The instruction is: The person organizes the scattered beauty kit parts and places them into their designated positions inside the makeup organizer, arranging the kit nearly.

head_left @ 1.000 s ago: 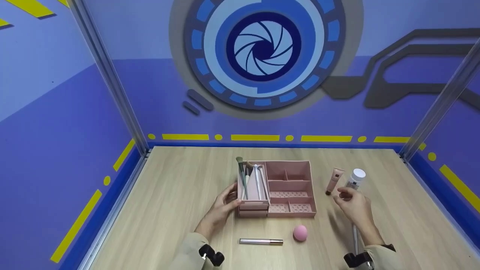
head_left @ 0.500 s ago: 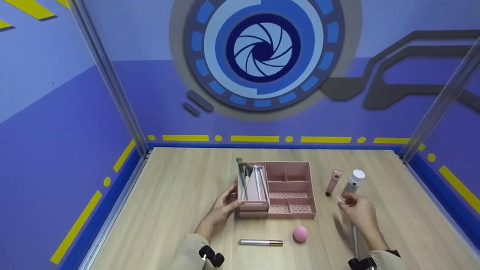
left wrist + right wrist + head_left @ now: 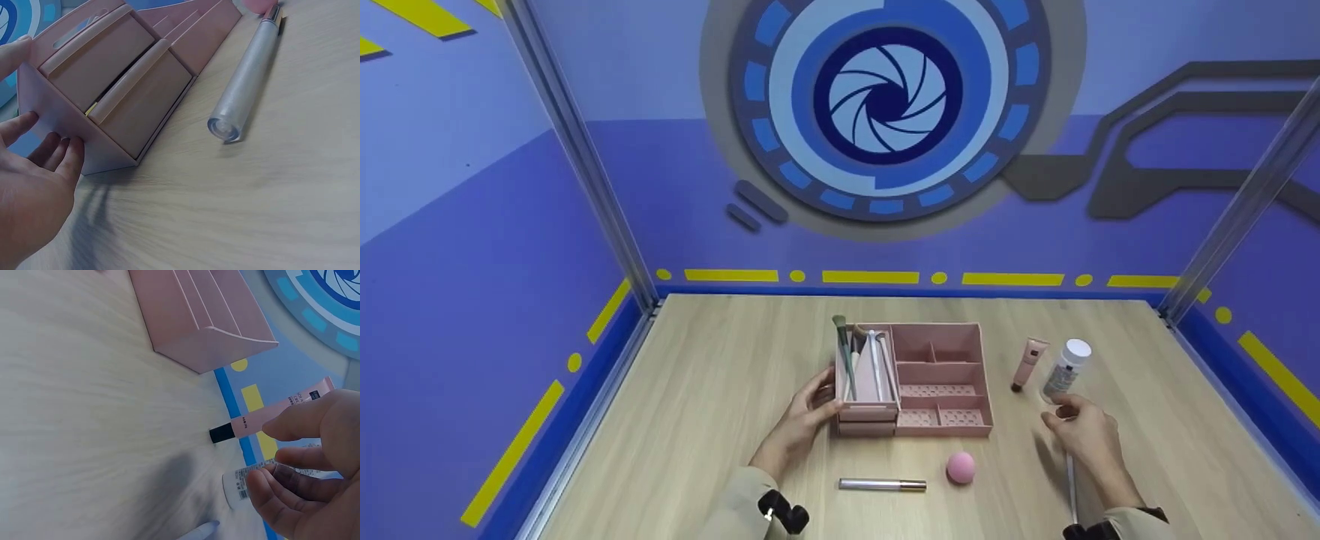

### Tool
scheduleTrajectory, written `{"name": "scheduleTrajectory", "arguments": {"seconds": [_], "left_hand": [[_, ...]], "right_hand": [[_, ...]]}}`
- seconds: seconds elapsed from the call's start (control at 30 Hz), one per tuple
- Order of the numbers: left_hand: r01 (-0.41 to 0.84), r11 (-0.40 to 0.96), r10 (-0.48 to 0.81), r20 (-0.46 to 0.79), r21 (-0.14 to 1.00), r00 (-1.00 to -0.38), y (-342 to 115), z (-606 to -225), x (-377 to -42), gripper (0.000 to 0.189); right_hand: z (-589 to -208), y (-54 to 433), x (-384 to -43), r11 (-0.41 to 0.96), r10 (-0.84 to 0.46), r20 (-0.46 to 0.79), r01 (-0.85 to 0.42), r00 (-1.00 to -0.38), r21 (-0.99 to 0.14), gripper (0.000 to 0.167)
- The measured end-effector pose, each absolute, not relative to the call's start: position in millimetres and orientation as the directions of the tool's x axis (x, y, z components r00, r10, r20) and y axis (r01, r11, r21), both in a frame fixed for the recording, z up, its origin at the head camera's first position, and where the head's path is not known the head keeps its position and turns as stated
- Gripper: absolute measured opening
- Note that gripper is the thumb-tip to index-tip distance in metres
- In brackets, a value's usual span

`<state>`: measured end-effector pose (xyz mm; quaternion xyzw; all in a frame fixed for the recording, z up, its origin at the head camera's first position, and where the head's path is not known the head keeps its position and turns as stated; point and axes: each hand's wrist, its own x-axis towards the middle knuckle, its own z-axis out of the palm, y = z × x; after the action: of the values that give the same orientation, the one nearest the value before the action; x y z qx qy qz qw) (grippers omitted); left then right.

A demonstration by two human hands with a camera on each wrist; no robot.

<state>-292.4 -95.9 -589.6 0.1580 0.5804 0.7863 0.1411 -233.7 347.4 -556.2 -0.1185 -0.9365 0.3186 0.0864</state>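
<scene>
My left hand (image 3: 797,424) rests against the left side of a pink makeup organizer (image 3: 988,409). In the left wrist view, its fingertips (image 3: 72,152) touch the side wall, with the thumb at the upper front edge. Several makeup brushes (image 3: 874,360) stand in the organizer's left compartment. My right hand (image 3: 1089,437) holds nothing, its fingers loosely bent just in front of a white-capped bottle (image 3: 1066,367). Beside that bottle a pink squeeze tube (image 3: 1027,366) stands on its black cap. A slim pale stick (image 3: 1071,487) lies under the right hand, partly hidden.
In front of the organizer, a silver cosmetic tube (image 3: 881,485) lies crosswise on the wooden table (image 3: 720,360). A pink makeup sponge (image 3: 961,467) sits to its right. Blue printed panels (image 3: 660,195) rise along the table's back and sides.
The right hand has drawn back from the bottle, toward the person and slightly right, uncovering more of its label. The left hand and the organizer stay in place.
</scene>
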Motion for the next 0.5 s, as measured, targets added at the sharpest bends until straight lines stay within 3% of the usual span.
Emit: {"name": "scheduleTrajectory", "arguments": {"seconds": [0.5], "left_hand": [[-0.038,-0.289,0.401,0.085,0.957,-0.912,-96.1,-591.9,-291.9,0.075]], "right_hand": [[-561.0,356.8,-227.6,0.766,0.312,0.012,0.245,-0.95,-0.594,0.043]]}}
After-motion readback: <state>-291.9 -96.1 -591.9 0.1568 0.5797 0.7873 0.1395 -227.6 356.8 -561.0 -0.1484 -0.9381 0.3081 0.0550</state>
